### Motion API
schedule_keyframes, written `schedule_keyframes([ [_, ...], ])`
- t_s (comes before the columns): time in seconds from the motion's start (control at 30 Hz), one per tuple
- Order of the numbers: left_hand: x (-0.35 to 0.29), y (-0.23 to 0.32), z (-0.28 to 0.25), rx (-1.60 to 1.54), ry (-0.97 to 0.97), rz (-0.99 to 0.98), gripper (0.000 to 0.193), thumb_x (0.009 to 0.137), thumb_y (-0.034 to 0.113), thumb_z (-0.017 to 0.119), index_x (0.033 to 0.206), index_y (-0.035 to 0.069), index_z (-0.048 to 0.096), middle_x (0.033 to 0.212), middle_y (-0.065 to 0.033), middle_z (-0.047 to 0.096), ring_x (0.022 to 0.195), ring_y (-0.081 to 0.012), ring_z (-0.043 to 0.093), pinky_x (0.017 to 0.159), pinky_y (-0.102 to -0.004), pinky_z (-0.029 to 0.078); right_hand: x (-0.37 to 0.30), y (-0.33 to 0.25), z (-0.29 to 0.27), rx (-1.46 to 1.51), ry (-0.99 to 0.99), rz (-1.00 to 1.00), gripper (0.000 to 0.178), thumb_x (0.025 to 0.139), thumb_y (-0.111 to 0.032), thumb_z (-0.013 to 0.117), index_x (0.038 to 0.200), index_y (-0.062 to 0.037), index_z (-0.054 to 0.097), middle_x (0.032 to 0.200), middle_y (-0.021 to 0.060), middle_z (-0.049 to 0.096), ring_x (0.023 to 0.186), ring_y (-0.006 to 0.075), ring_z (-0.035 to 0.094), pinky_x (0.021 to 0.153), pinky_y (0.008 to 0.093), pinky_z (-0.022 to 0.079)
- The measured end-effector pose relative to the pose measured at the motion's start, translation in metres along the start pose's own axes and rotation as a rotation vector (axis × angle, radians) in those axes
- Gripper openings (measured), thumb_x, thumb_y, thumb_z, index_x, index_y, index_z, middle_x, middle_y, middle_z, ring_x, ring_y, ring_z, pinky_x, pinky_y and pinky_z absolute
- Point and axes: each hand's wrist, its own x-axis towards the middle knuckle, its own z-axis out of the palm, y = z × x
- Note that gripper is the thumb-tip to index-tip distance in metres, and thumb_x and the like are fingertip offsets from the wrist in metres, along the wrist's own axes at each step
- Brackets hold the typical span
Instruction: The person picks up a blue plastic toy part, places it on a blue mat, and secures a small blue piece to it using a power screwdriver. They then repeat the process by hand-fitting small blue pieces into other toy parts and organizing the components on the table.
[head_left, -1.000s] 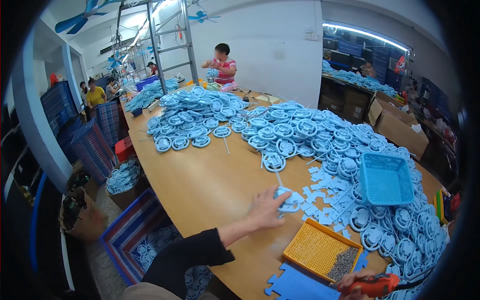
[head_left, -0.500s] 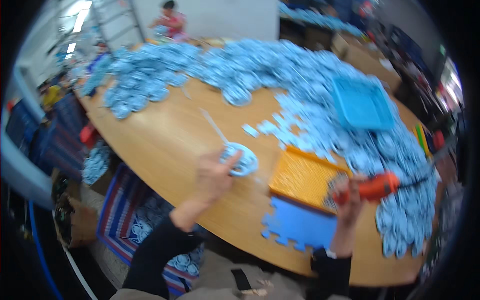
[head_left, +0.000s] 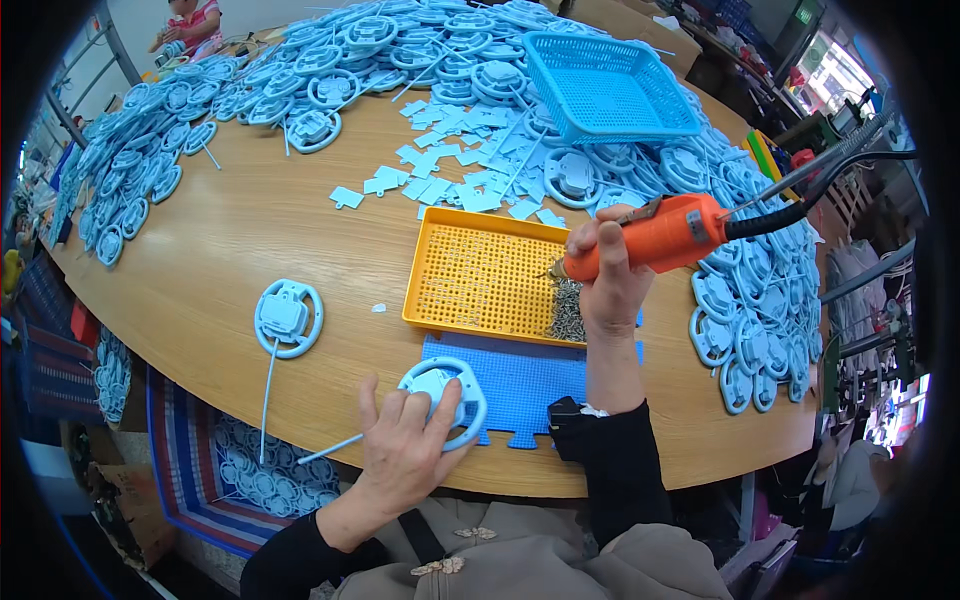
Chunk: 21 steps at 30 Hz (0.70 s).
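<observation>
Along the far left edge of the table (head_left: 340,235) lies a heap of light-blue wheel-shaped parts (head_left: 126,157). Below the near left edge, a striped crate (head_left: 176,455) contains similar parts. A separate wheel part (head_left: 283,314) lies near that edge, its rod directed toward it. At the near edge, the left hand (head_left: 405,445) grasps a second wheel part (head_left: 432,382), thumb across its face; this part overlaps the left end of a blue mat (head_left: 540,375). Beyond the mat stands a yellow tray (head_left: 470,272), with loose flat pieces (head_left: 465,198) past its far edge and screws (head_left: 568,312) at its right end. The right hand (head_left: 617,285) is clenched around an orange power screwdriver (head_left: 652,243), tip above the screws; contact cannot be determined. Toward the right edge, a second heap (head_left: 738,352) extends.
</observation>
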Motion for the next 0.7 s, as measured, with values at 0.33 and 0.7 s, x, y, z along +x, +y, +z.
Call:
schedule_keyframes([
  [0.33, -0.001, -0.011, 0.000, -0.126, 0.005, -0.031, 0.068, 0.064, 0.038, 0.077, 0.120, 0.007, 0.053, 0.105, -0.0110, 0.048, 0.097, -0.0289, 0.047, 0.095, -0.0570, 0.026, 0.022, 0.009, -0.004, -0.024, 0.048, -0.074, 0.032, 0.079, -0.021, 0.072, 0.092, -0.0048, 0.047, 0.071, 0.0042, 0.053, 0.056, 0.0133, 0.055, 0.055, 0.0265, 0.047],
  [0.7, 0.021, -0.012, 0.013, -0.181, 0.000, -0.044, 0.063, 0.062, 0.033, 0.077, 0.113, 0.003, 0.055, 0.108, -0.0095, 0.056, 0.101, -0.0283, 0.049, 0.095, -0.0557, 0.026, 0.024, 0.025, -0.008, -0.053, 0.070, -0.052, 0.035, 0.077, -0.023, 0.074, 0.091, -0.0059, 0.046, 0.069, 0.0039, 0.053, 0.055, 0.0140, 0.054, 0.053, 0.0273, 0.047],
])
